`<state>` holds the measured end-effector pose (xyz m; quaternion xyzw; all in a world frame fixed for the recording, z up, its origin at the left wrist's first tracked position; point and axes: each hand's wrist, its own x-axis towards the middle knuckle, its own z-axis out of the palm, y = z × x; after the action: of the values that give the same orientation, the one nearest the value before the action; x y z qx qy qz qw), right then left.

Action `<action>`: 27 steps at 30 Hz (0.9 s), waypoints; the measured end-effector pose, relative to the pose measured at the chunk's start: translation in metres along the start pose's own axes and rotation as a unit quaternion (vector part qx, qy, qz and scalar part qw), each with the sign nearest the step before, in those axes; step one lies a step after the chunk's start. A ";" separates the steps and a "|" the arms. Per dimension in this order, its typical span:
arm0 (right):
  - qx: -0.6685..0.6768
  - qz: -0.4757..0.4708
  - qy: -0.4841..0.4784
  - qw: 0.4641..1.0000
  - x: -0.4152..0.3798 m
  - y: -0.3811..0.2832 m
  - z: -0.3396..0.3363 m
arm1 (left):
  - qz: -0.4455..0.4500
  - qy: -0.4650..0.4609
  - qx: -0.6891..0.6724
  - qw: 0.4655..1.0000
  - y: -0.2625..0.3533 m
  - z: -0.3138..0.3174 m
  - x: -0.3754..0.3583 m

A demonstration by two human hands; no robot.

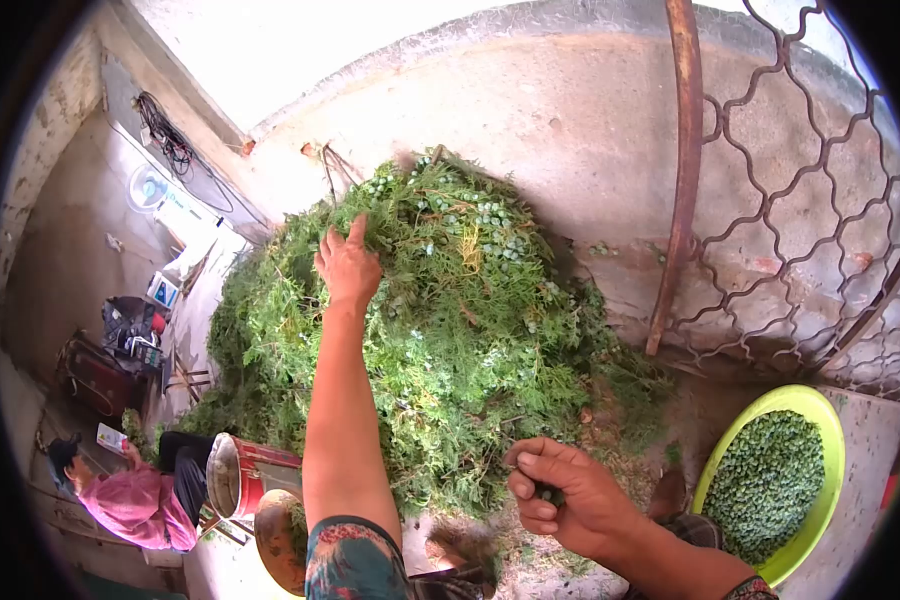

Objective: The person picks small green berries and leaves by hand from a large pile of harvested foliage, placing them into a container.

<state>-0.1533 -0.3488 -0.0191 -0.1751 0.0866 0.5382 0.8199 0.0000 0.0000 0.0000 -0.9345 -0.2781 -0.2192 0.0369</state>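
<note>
Wearing a short teal left sleeve (355,562) with reddish floral print and dark hem; right of that sleeve, wearing dark plaid cloth (708,530) and a patterned right sleeve (753,589).

A broad heap of green leafy branches (440,330) lay toward the far edge of the pale floor (213,565), before a beige plastered wall (530,120). To its near right, a yellow-green plastic basin (834,450) contained small green berries (770,480); to its near left stood a red cylindrical bucket (262,470).
</note>
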 end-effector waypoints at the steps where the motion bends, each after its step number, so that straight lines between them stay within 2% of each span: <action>1: -0.001 -0.001 0.003 1.000 -0.002 0.001 0.001 | -0.014 -0.046 0.051 0.998 0.004 -0.005 0.001; 2: -0.002 -0.003 0.006 1.000 -0.004 0.001 0.002 | -0.026 -0.091 0.101 0.990 0.007 -0.012 0.002; 3: 0.006 -0.007 -0.015 1.000 0.004 0.001 0.001 | -0.029 -0.090 0.088 0.992 0.004 -0.034 0.016; 5: 0.003 -0.006 -0.009 1.000 -0.003 -0.001 0.001 | 0.044 -0.016 0.069 0.996 -0.005 -0.034 0.007; 6: 0.007 -0.004 -0.009 1.000 -0.005 0.000 0.001 | 0.045 -0.018 0.073 0.996 -0.013 -0.034 0.009; 8: 0.008 -0.009 -0.012 1.000 -0.006 -0.001 0.001 | 0.018 0.038 -0.104 0.994 -0.031 -0.026 0.020; 9: 0.008 -0.009 -0.011 1.000 -0.008 0.000 0.001 | 0.018 0.037 -0.105 0.994 -0.038 -0.023 0.020; 11: 0.004 -0.012 -0.015 1.000 -0.009 0.002 0.001 | -0.010 0.067 -0.344 0.937 -0.052 -0.018 0.016; 13: -0.002 -0.011 -0.018 1.000 -0.010 0.004 0.002 | -0.041 0.043 -0.380 0.923 -0.037 -0.035 -0.002; 15: -0.008 -0.009 -0.014 1.000 -0.016 0.006 0.001 | -0.219 -0.003 -0.404 0.888 -0.030 -0.037 -0.017; 16: 0.001 -0.008 -0.011 1.000 -0.017 0.007 0.001 | -0.272 -0.035 -0.457 0.846 -0.041 -0.022 -0.013; 17: 0.009 -0.008 -0.009 1.000 -0.017 0.007 0.002 | -0.272 -0.034 -0.456 0.847 -0.048 -0.003 -0.011; 18: 0.010 -0.007 -0.009 1.000 -0.018 0.008 0.002 | -0.283 0.003 -0.403 0.870 -0.054 0.018 -0.009; 19: 0.009 -0.007 -0.010 1.000 -0.017 0.008 0.001 | -0.292 0.041 -0.350 0.889 -0.037 0.003 -0.016; 20: 0.006 -0.009 -0.012 1.000 -0.017 0.007 0.001 | -0.236 0.134 -0.208 0.940 -0.015 -0.003 -0.034; 21: 0.006 -0.009 -0.011 1.000 -0.018 0.007 0.001 | -0.237 0.134 -0.209 0.939 0.006 -0.013 -0.047; 23: 0.001 -0.004 -0.001 1.000 -0.018 0.007 0.003 | -0.194 0.226 -0.184 0.937 0.031 -0.018 -0.061; 24: 0.003 -0.006 0.000 1.000 -0.019 0.007 0.004 | -0.199 0.239 -0.200 0.929 0.034 -0.004 -0.061; 25: 0.000 -0.002 -0.001 1.000 -0.021 0.006 0.005 | -0.197 0.236 -0.201 0.930 0.034 0.006 -0.058; 27: -0.003 0.002 0.001 1.000 -0.024 0.006 0.004 | -0.177 0.114 -0.169 0.963 0.033 0.018 -0.053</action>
<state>-0.1691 -0.3657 -0.0085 -0.1775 0.0859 0.5400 0.8182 -0.0150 -0.0511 -0.0374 -0.8316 -0.3923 -0.3713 -0.1294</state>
